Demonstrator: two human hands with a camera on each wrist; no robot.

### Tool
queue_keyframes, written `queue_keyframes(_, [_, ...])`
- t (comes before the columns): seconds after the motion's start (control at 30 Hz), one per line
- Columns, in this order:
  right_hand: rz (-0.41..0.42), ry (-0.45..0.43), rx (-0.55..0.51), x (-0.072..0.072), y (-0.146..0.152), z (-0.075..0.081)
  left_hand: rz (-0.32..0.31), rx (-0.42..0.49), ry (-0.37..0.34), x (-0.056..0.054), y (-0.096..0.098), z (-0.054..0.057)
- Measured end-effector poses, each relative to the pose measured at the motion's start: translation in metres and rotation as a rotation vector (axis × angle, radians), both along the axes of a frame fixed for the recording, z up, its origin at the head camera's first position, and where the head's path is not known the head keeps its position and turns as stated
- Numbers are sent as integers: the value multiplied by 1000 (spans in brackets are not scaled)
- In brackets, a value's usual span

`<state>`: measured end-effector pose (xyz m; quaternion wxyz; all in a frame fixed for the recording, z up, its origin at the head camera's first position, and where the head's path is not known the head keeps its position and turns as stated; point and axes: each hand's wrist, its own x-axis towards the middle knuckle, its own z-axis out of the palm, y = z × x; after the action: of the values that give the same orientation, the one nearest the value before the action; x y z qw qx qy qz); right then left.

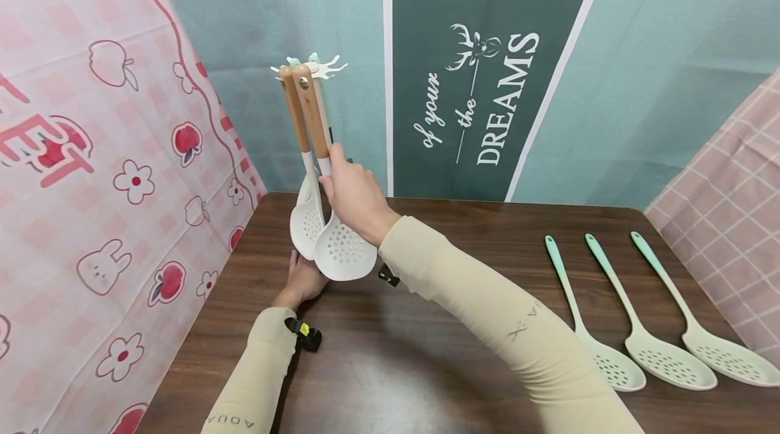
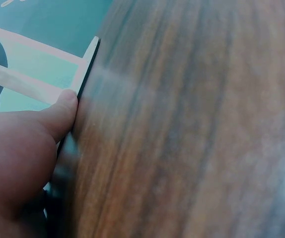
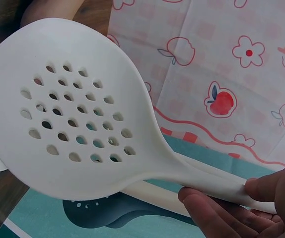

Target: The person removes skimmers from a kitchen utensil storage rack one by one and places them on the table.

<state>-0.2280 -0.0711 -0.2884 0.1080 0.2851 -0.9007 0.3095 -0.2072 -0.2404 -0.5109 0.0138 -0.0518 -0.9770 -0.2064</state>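
My right hand grips a white skimmer with a wooden handle, low on that handle. In the right wrist view, the fingers and thumb pinch the neck of this skimmer, its perforated head large in front. The handle's top end reaches the white branching top of a utensil stand. Another wooden-handled skimmer hangs beside it. Down at the stand's foot is my left hand; its thumb presses the edge of the pale base in the left wrist view, the other fingers hidden.
Three pale green skimmers lie side by side at the table's right. A dark perforated utensil shows behind the white one. Printed pink cloth hangs along the left, teal cloth at the back of the brown wooden table.
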Motion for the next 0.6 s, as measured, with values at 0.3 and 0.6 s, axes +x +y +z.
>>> queue_keyframes(0.3, [24,-6,-7,7,4,6,-19,66,-3,6,1,6])
queue_keyframes(0.6, [63,-8,-23,13,12,11,-47,184,37,4,-5,-1])
